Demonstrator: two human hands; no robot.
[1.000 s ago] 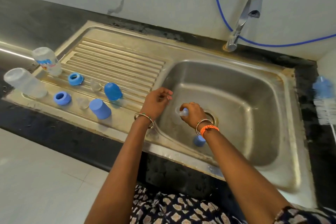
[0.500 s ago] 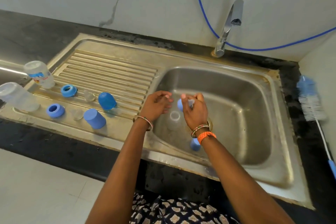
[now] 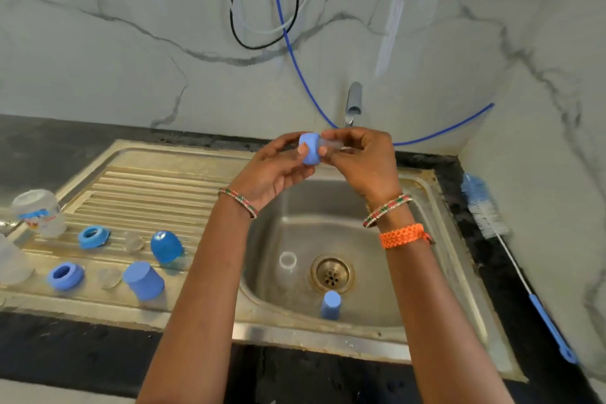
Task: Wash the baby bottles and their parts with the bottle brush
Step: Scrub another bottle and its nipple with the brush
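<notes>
Both hands pinch one small piece: left hand [image 3: 275, 167] on its blue collar [image 3: 310, 148], right hand [image 3: 360, 161] at three o'clock holding the clear teat [image 3: 333, 144], axis sideways.

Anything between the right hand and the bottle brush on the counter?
Nothing visible blocks it. The bottle brush lies alone on the dark counter, right of the sink. But the right hand and left hand both hold the blue ring with its nipple.
</notes>
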